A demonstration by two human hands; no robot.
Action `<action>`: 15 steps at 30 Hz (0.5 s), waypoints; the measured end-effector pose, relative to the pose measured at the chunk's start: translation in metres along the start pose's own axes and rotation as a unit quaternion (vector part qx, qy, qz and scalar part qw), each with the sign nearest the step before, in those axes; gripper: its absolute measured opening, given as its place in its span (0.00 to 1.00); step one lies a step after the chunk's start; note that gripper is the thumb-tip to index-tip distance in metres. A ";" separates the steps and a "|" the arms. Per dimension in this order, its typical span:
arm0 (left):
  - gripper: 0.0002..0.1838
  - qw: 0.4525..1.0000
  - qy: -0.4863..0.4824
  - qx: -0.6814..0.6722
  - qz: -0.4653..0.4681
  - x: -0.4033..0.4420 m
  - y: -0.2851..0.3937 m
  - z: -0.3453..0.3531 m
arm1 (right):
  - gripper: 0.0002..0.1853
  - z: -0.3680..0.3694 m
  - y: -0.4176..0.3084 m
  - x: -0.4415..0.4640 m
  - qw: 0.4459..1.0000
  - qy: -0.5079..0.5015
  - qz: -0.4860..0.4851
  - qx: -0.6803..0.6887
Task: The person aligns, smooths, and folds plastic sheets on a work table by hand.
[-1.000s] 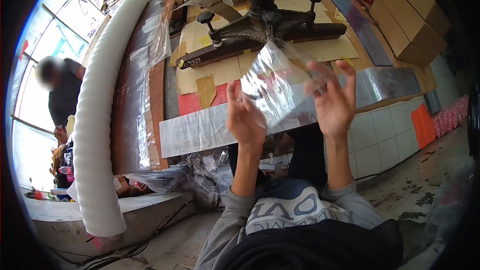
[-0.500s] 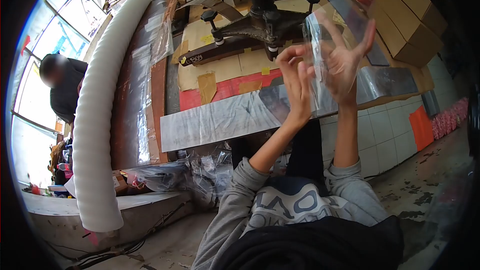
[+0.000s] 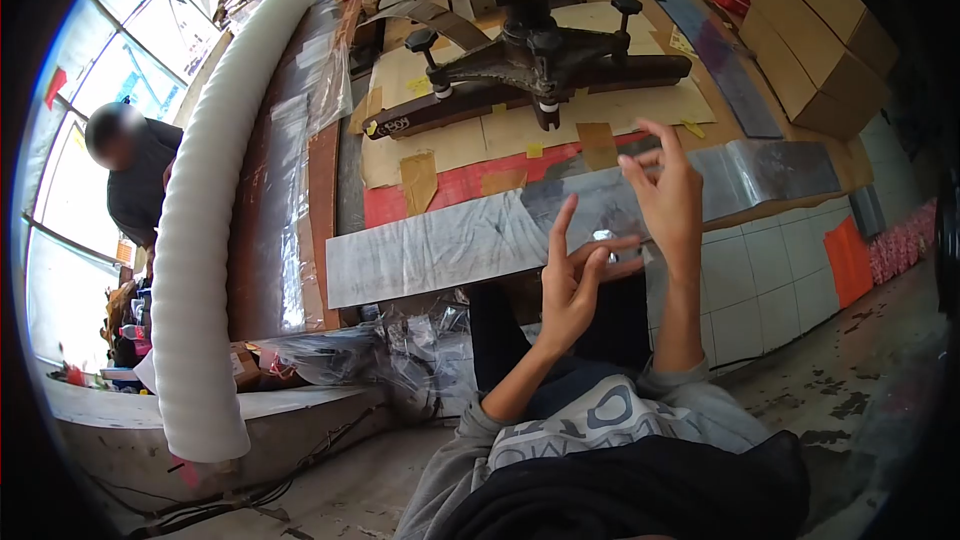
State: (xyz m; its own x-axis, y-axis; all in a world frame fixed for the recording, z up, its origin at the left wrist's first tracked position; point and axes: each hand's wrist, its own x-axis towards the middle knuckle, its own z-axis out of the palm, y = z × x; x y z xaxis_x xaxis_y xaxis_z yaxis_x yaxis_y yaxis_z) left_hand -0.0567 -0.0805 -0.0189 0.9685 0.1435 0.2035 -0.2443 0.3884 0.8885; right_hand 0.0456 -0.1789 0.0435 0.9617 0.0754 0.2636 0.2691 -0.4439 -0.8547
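My left hand [image 3: 568,290] is above my lap, just in front of the table edge. Its index finger points up and the other fingers stretch to the right, apart. Beside them is a small shiny glint of what looks like clear plastic [image 3: 603,235]; whether the fingers touch it I cannot tell. Higher and to the right, my right hand [image 3: 672,198] has bent fingers, with a gap between thumb and index finger. Beyond both hands, a long grey-white sheet strip [image 3: 430,250] lies along the table's front edge.
A black metal press head [image 3: 540,50] with knobs and a long bar stands over the table. At left a white foam roll [image 3: 205,240] lies beside plastic-covered brown sheets [image 3: 275,200]. Cardboard boxes [image 3: 810,40] stand at right. Another person [image 3: 135,170] is at far left.
Both hands have come down and toward my body. The clear plastic sheet that was upright between them no longer shows there; only a glint is visible near my left hand.
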 end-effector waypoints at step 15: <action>0.31 0.949 0.034 0.311 0.032 0.033 0.022 -0.025 | 0.13 0.004 0.024 -0.042 0.997 -0.064 -0.016 0.041</action>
State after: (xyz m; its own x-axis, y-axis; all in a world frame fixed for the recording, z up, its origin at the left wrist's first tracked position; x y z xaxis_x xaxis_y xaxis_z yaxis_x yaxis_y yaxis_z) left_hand -0.0315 -0.0446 -0.0030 0.9423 0.2153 0.2561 -0.2054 -0.2320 0.9508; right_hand 0.0117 -0.1890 0.0103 0.9499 0.2033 0.2373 0.2985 -0.3658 -0.8815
